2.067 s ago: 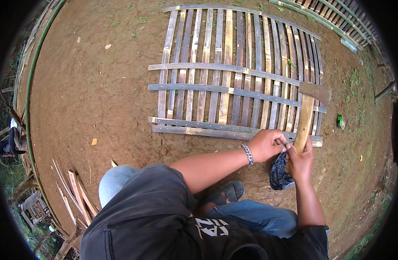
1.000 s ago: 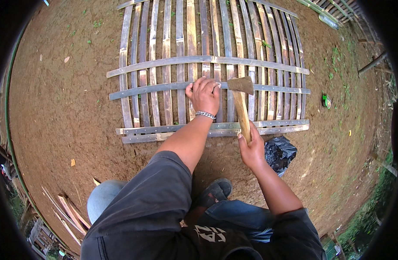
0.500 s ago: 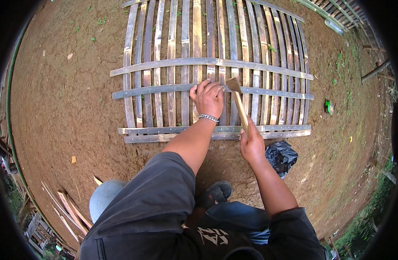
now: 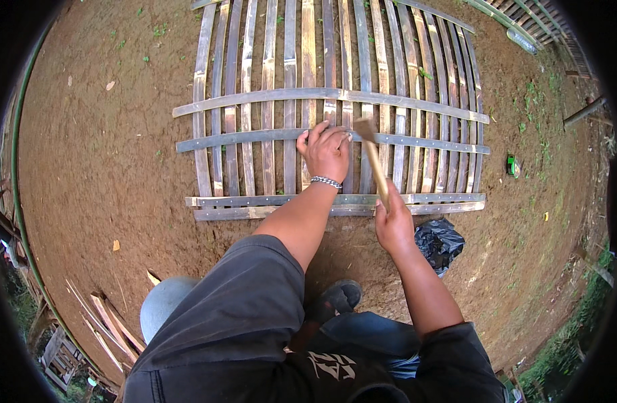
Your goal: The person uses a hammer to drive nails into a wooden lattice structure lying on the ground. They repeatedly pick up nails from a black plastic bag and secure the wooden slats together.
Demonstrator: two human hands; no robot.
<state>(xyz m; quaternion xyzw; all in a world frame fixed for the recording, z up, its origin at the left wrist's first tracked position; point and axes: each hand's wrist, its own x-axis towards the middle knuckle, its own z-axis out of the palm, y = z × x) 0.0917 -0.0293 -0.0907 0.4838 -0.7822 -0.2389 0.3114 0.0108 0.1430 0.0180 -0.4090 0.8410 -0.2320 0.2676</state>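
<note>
A green hose-like line (image 4: pixel 19 215) curves down the far left. Right of it, split wooden strips (image 4: pixel 113 322) lie on the brown earth (image 4: pixel 107 174). Next comes the broad bamboo-slat panel (image 4: pixel 308 54), flat on the ground ahead of the person, its slats pointing away and its crosspieces spanning them.

One of these, the dark nail-dotted crosspiece (image 4: pixel 248 137), has its long axis running left to right, directly under the left hand (image 4: pixel 326 153), which is the nearer of the two. That hand, a chain bracelet (image 4: pixel 326 182) at its wrist, rests palm down with its fingers bent over the strip; whether they pinch something small, I cannot tell.

Just right of those fingertips is the slightly blurred head of a hatchet (image 4: pixel 376 163). Its wooden handle slants down and rightward, toward the person, into the right hand (image 4: pixel 394 220), whose fingers are wrapped around its lower end.

A crumpled black plastic bag (image 4: pixel 439 243) sits just beside that hand; farther right lie a green tape measure (image 4: pixel 513 166) and, beyond it, a clear plastic bottle (image 4: pixel 521 40).
</note>
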